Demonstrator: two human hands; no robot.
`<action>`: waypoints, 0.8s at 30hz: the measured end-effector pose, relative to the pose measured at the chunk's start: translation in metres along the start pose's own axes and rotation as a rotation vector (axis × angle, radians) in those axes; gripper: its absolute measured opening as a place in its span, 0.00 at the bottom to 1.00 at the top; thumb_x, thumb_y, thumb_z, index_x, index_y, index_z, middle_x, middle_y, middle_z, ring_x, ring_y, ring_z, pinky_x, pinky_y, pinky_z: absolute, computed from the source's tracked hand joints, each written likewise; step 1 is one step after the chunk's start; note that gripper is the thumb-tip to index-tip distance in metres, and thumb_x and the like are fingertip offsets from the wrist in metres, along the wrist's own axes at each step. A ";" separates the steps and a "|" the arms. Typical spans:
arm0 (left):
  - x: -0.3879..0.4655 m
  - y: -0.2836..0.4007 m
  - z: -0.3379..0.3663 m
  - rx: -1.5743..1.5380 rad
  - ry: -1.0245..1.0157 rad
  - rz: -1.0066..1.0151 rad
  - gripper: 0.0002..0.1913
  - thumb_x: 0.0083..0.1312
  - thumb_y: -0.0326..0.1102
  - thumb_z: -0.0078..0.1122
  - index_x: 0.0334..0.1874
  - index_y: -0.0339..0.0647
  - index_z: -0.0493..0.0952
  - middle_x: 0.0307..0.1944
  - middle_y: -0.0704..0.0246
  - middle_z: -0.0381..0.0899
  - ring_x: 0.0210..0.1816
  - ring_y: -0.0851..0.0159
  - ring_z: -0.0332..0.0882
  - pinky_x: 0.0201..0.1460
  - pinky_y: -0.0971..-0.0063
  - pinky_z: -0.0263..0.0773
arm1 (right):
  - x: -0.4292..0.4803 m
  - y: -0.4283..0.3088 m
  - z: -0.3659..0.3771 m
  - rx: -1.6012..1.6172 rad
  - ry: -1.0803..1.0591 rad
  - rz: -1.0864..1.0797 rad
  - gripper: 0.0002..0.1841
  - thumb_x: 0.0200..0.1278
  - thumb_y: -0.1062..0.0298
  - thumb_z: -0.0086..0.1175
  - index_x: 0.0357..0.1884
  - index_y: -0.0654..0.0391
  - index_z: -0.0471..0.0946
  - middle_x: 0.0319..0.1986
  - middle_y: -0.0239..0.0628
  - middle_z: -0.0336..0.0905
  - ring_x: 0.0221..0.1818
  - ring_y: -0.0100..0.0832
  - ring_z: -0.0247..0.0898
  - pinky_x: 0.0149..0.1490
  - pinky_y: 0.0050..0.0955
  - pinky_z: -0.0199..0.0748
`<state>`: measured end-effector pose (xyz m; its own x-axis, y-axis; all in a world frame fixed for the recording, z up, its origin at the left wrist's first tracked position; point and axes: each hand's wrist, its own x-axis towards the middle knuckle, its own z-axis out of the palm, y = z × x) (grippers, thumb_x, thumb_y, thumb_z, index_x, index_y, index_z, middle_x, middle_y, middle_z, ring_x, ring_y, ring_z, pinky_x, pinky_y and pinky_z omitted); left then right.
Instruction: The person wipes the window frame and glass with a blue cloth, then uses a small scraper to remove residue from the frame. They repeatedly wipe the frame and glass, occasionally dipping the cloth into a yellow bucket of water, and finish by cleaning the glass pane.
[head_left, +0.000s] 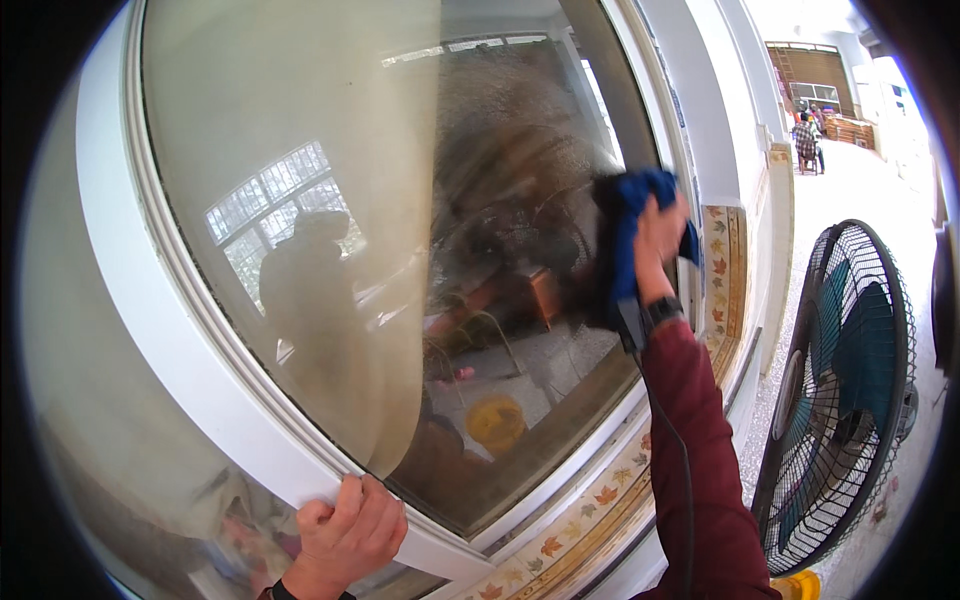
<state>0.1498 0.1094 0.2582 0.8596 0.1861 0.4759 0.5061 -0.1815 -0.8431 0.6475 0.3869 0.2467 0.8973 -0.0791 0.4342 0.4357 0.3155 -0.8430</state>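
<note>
My right hand (660, 232) presses a blue cloth (634, 217) against the right side of a window pane (510, 187), near the white frame. A black device with a cable hangs at my right wrist. My left hand (352, 529) grips the white window frame (247, 427) at its lower part. Streaks and smears show on the dark part of the glass. Behind or reflected in the pane are a pale curtain-like sheet (300, 112), a silhouette and a yellow bucket (495, 424); which of these are reflections I cannot tell.
A large pedestal fan (836, 397) with teal blades stands close at my right. Tiles with a leaf pattern (551, 546) line the sill. Part of a yellow container (799, 585) shows below the fan. Far off at the upper right, a person (806, 139) sits on a chair.
</note>
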 end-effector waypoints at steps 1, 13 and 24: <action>0.001 0.000 -0.001 0.001 0.004 -0.003 0.06 0.53 0.38 0.60 0.24 0.53 0.72 0.35 0.78 0.78 0.50 0.71 0.71 0.44 0.66 0.49 | -0.013 0.046 -0.009 -0.092 0.034 -0.020 0.28 0.63 0.58 0.63 0.64 0.53 0.73 0.58 0.44 0.74 0.62 0.49 0.69 0.64 0.46 0.69; 0.007 0.000 -0.011 -0.064 0.005 -0.007 0.08 0.56 0.38 0.62 0.23 0.53 0.71 0.31 0.77 0.73 0.48 0.69 0.71 0.37 0.67 0.50 | -0.251 -0.007 -0.141 0.348 -0.271 -0.024 0.32 0.46 0.81 0.58 0.60 0.65 0.71 0.59 0.52 0.69 0.67 0.54 0.60 0.74 0.44 0.53; 0.004 0.000 -0.006 -0.041 -0.015 -0.002 0.09 0.54 0.38 0.62 0.20 0.56 0.70 0.30 0.78 0.74 0.50 0.70 0.71 0.38 0.68 0.50 | -0.151 -0.348 -0.049 1.005 -0.371 -0.843 0.31 0.34 0.76 0.68 0.49 0.59 0.77 0.45 0.49 0.73 0.47 0.54 0.68 0.54 0.44 0.68</action>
<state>0.1534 0.1044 0.2616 0.8576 0.2007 0.4736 0.5106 -0.2203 -0.8311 0.3642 0.2432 0.4588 0.2454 -0.3821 0.8909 0.4555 0.8567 0.2419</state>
